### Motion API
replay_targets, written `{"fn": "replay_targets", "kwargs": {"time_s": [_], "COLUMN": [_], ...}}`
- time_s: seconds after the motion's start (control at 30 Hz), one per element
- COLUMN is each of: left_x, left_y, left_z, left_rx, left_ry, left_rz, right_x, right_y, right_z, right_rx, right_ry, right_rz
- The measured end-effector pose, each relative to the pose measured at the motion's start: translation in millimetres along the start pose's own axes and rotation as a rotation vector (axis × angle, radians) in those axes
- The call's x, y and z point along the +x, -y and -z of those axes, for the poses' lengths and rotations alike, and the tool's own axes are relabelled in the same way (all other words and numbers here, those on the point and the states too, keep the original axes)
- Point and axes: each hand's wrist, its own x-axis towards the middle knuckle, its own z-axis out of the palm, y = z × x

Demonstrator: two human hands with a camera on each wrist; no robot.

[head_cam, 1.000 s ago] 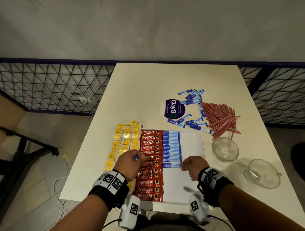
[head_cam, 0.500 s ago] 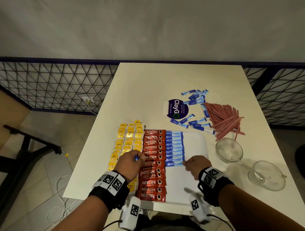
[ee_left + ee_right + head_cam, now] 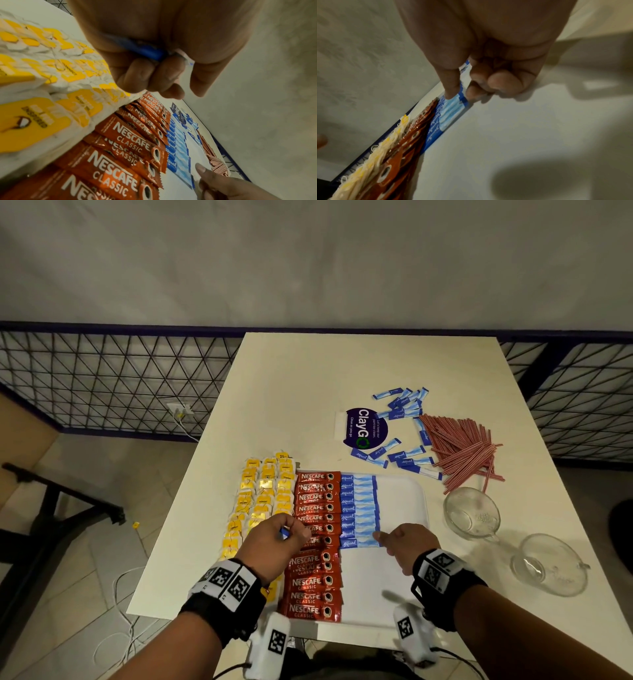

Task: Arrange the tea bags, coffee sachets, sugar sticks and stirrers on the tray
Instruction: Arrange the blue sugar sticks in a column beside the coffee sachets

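On the white tray lie yellow tea bags, red coffee sachets and a column of blue sugar sticks. My right hand pinches the right end of the nearest sugar stick, which lies flat against the column; in the right wrist view one fingertip presses on it. My left hand hovers over the coffee sachets as a fist round spare blue sugar sticks. Loose sugar sticks and red stirrers lie on the table beyond the tray.
Two glass bowls stand right of the tray. A purple ClayGo sticker lies behind it. The table's near edge runs just under my wrists. A metal lattice fence stands behind the table on both sides.
My right hand slid the sugar stick away from me until it met the column. The left fist stayed over the coffee sachets.
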Motion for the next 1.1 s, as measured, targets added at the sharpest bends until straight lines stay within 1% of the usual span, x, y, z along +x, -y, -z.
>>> {"fn": "replay_targets", "kwargs": {"time_s": [0.07,0.1,0.13,0.17,0.23,0.27,0.3,0.37,0.43,0.47,0.53,0.6,0.7,0.8,0.9,0.97,1.07,1.1], "left_x": [-2.1,-3.0,-3.8,-3.7,-2.7,-1.1,0.9,5.9,6.3,7.0,7.2,4.4,0.5,-0.1,-0.4,-3.4,-5.7,-5.5], "left_y": [-2.0,-4.1,-9.4,-16.0,-33.0,-40.9,-48.3,-55.4,-59.5,-58.2,-51.1,-45.4,-46.8,-55.1,-63.4,-70.4,-75.9,-75.1], "left_z": [-0.6,-1.5,-3.1,-5.5,-13.3,-17.5,-21.5,-27.2,-27.3,-26.0,-22.2,-19.1,-20.9,-27.6,-34.6,-41.3,-53.0,-56.7], "left_rx": [-0.106,-0.162,-0.192,-0.194,-0.171,-0.143,-0.104,-0.033,-0.024,-0.065,-0.186,-0.285,-0.374,-0.326,-0.283,-0.324,-0.447,-0.453], "left_ry": [0.094,0.161,0.224,0.277,0.354,0.371,0.38,0.393,0.407,0.409,0.374,0.284,0.181,0.115,0.095,0.071,-0.023,-0.045], "left_rz": [0.049,0.064,0.062,0.044,-0.024,-0.063,-0.097,-0.138,-0.143,-0.142,-0.133,-0.117,-0.067,-0.079,-0.076,-0.046,0.021,0.036], "right_x": [-1.6,-3.9,-7.9,-12.5,-26.5,-32.7,-36.0,-39.4,-40.5,-40.7,-38.7,-36.5,-34.4,-36.7,-39.1,-38.6,-32.9,-30.7], "right_y": [-0.8,0.9,4.9,11.6,28.3,35.9,41.1,45.1,42.9,41.1,35.6,29.2,20.6,16.1,12.6,7.6,-1.4,-4.6], "right_z": [4.0,6.2,8.5,10.0,10.8,10.3,10.7,13.8,17.8,19.7,23.5,28.6,34.0,41.3,52.4,59.6,65.7,65.8], "right_rx": [0.001,0.017,0.045,0.086,0.209,0.261,0.289,0.292,0.313,0.358,0.517,0.635,0.616,0.663,0.702,0.684,0.635,0.622], "right_ry": [-0.078,-0.11,-0.106,-0.062,0.114,0.192,0.225,0.205,0.184,0.173,0.138,0.112,0.097,0.118,0.146,0.163,0.198,0.217], "right_rz": [0.069,0.137,0.214,0.287,0.416,0.468,0.522,0.602,0.607,0.581,0.491,0.424,0.405,0.38,0.382,0.402,0.377,0.365]}}
